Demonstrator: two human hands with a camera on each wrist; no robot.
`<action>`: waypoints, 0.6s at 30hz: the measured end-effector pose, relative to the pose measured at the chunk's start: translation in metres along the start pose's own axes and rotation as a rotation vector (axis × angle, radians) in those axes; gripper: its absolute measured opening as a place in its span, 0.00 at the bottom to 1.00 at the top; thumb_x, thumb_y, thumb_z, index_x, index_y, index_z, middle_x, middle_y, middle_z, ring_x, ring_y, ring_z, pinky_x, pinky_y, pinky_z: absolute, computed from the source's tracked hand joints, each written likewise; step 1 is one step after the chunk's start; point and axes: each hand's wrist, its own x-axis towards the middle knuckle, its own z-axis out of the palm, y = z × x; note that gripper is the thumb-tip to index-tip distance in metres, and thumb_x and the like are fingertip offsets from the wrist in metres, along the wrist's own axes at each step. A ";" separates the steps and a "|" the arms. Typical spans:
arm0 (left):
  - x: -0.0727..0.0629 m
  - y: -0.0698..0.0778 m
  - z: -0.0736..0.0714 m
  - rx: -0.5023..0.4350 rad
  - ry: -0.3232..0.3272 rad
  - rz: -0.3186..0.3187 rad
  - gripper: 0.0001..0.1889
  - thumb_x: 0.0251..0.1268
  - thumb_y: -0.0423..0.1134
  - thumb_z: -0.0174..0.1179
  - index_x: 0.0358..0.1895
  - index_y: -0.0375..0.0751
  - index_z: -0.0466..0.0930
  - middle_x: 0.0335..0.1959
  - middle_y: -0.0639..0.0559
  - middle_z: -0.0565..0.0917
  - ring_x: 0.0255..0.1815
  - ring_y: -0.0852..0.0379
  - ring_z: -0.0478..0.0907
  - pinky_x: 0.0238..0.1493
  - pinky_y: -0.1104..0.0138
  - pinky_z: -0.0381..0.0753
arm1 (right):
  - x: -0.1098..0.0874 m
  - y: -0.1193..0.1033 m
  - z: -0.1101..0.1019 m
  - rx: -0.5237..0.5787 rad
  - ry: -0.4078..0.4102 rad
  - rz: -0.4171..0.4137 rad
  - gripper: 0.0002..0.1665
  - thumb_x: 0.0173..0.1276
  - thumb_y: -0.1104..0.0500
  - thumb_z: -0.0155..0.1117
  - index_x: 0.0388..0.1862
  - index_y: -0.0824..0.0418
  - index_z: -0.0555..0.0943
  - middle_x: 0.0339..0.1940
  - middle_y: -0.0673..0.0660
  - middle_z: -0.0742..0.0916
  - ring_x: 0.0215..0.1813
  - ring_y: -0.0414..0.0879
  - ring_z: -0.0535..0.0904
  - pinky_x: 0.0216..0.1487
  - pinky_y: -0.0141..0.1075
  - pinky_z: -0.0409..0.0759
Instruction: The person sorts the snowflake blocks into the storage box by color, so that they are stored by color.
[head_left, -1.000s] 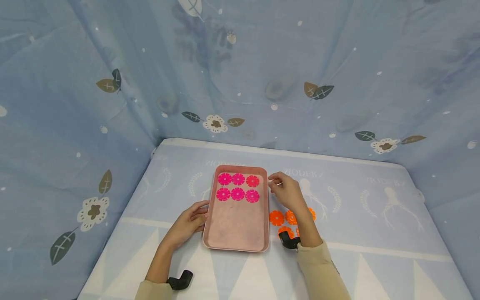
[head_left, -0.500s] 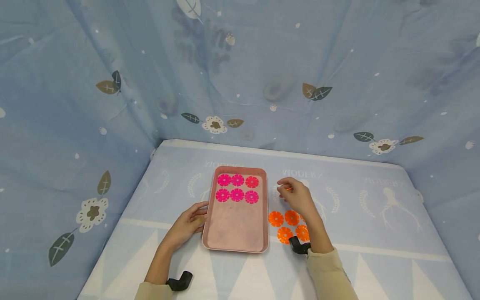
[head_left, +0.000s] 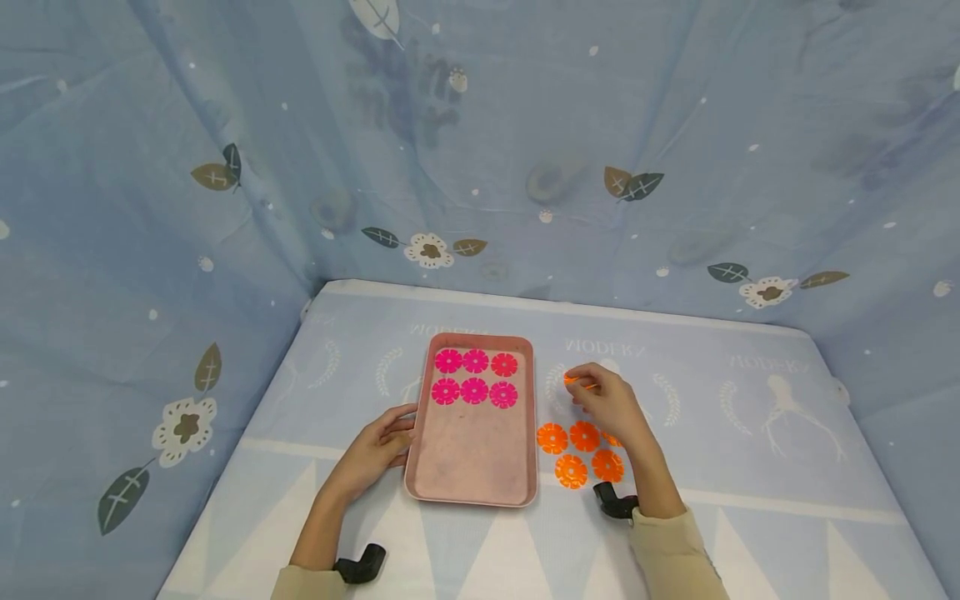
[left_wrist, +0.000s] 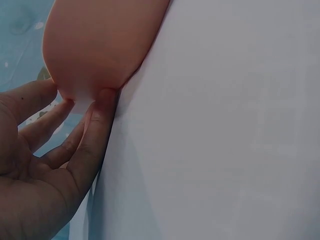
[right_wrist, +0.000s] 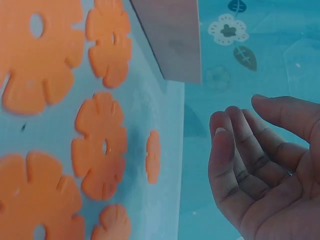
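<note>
The right hand [head_left: 609, 404] is above one orange disc [right_wrist: 152, 156], which lies on the surface [head_left: 757, 454]. From the head view, parts of this disc show around the fingertips; in the right wrist view, the fingers [right_wrist: 222, 150] are beside it and do not grip it. They are softly bent, and there is a wide gap between the tips.

Five other orange discs [head_left: 572, 478] lie flat between this hand and its sleeve [head_left: 675, 557], near the right side of the tray [head_left: 472, 454]; the arm covers a part of one.

The left hand [head_left: 372, 450] touches the left side of the tray with its fingertips, the fingers being spread and a little bent. In the tray, six pink and red discs [head_left: 474, 397] form two rows of three, in the far half.

The surface has a pale blue and white cover with triangles and printed letters. Blue cloth [head_left: 517, 125] with flowers and leaves hangs behind it and at both sides. A strip of surface separates the tray from the back edge. To the right of the right hand, the surface extends widely up to the cloth.
</note>
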 end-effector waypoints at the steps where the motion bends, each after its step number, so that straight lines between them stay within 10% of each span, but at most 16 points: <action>1: 0.000 0.000 0.000 0.000 0.001 -0.001 0.25 0.76 0.32 0.55 0.73 0.41 0.66 0.62 0.34 0.74 0.59 0.41 0.77 0.49 0.59 0.84 | -0.001 0.001 -0.002 -0.003 -0.003 -0.001 0.17 0.75 0.58 0.62 0.57 0.64 0.81 0.43 0.58 0.86 0.43 0.58 0.85 0.41 0.41 0.83; 18: 0.000 0.001 0.000 0.009 0.005 -0.009 0.25 0.75 0.34 0.56 0.73 0.41 0.66 0.62 0.34 0.74 0.59 0.40 0.76 0.49 0.59 0.84 | -0.020 0.033 -0.034 -0.123 0.041 0.022 0.17 0.74 0.55 0.63 0.55 0.63 0.81 0.44 0.57 0.84 0.42 0.52 0.82 0.37 0.38 0.80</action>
